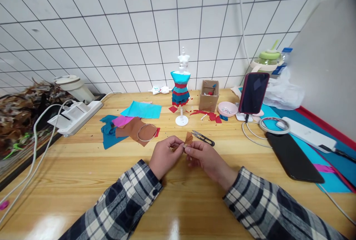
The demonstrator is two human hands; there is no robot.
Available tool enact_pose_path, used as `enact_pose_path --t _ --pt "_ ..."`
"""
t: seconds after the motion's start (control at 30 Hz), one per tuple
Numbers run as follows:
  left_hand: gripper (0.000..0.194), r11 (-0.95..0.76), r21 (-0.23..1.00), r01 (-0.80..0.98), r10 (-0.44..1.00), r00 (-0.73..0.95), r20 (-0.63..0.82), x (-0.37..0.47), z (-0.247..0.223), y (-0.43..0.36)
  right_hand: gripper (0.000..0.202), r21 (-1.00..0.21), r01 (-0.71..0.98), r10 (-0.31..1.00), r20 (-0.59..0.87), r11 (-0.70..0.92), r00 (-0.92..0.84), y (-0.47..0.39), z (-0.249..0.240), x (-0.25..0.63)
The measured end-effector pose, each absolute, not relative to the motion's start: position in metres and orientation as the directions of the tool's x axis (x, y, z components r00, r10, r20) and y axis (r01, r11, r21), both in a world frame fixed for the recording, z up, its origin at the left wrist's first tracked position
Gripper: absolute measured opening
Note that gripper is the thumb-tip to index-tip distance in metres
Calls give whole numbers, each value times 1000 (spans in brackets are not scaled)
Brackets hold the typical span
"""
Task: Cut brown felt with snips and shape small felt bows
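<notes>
Midway across the wooden table [180,203], in front of the little dress form [180,88]: a small gathered brown piece [188,138], up between the person's two hands.
Left hand [166,155]: thumb and forefinger closed in a pinch on the brown piece's lower end.
Right hand [210,159]: fingertips together on that same end, meeting the left ones.
Snips [204,138]: lying flat just beyond the right hand, black handle end pointing toward the table's right side.
Dress form: upright on its round white base near the wall-side edge, dressed in turquoise with red and blue bands.
Cardboard box [208,103]: open, right of the form, red scraps inside; a pink bowl [227,111] sits beside it.
Left of the form: a turquoise sheet [144,109], then a brown sheet [130,128] with a thin hoop [147,124] resting partly on it.
Toward the right edge: a phone [254,93] propped upright, and a black slab [294,158] lying flat nearer the person.
</notes>
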State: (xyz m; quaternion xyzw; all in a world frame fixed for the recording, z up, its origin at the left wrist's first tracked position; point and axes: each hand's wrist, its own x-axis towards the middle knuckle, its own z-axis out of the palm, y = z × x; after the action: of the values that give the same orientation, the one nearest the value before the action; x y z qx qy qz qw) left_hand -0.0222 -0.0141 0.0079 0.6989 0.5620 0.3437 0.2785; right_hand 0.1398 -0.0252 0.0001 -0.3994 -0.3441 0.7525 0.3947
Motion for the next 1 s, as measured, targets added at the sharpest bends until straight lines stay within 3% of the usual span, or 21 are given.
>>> enact_pose_path --t 0.6,0.8,1.0 --pt "15 -295 717 632 955 200 217 -20 12 -21 30 -810 -354 872 -355 -467 -338 -24 -4 137" --pt "15 -317 832 456 938 282 202 -23 15 -19 28 -805 -382 879 -334 -453 -340 -23 -3 138" --pt "14 -230 923 310 951 275 144 -25 12 -17 28 -806 -396 888 -324 -440 -326 -21 -5 138"
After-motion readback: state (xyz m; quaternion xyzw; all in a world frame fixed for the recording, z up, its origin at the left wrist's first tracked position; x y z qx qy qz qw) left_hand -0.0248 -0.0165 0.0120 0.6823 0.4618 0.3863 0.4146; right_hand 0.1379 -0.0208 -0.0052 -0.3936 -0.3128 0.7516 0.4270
